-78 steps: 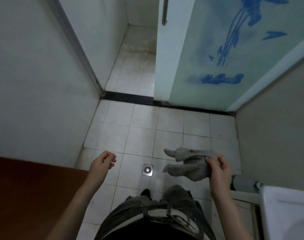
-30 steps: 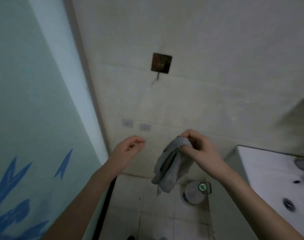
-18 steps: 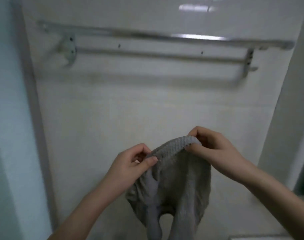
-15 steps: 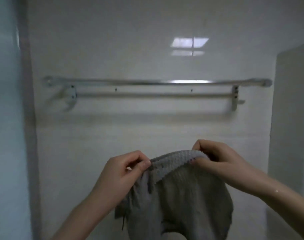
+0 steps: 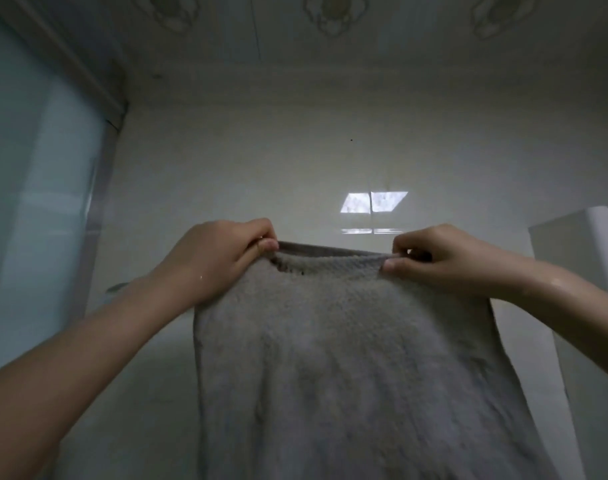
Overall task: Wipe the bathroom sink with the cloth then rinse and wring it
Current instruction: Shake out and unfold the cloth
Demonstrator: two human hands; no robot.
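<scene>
**item:** grey waffle-weave cloth [image 5: 347, 358]

**location:** held up high in front of the pale tiled wall [image 5: 261, 161]. it hangs free from its top hem and the lower edge runs out of frame. the sink is not in view.

**left hand** [image 5: 223, 258]: fingers curled, thumb and forefinger pinching the left end of the hem.

**right hand** [image 5: 444, 261]: fingers curled the same way, pinching the right end of the hem. water beads on its forearm.

**condition:** the hem is drawn nearly straight between the two pinches. there is a small pucker with a dark gap just beside the left pinch. the body of the cloth falls in soft vertical ridges.

**surroundings:**
- frosted glass panel [image 5: 36, 188] at left
- white cabinet [image 5: 579, 244] at right
- window glare [image 5: 373, 202] on the wall above the hem
- patterned ceiling [image 5: 364, 46] overhead

**step, as judged:** opening the cloth out flat. this reads as late in the task, since the wet forearm suggests rinsing is done. whether the cloth is fully wrung cannot be told.

**handling notes:**
- pinch right at the corners, not inboard of them.
- draw the hands apart evenly until the pucker by the left pinch flattens.
- hold the hem level so the weight hangs square.
- use light tension only, since a damp open weave probably stretches and skews if pulled hard.
- one short downward shake should drop the ridges.
- hold the cloth clear of the wall so it does not cling.
</scene>
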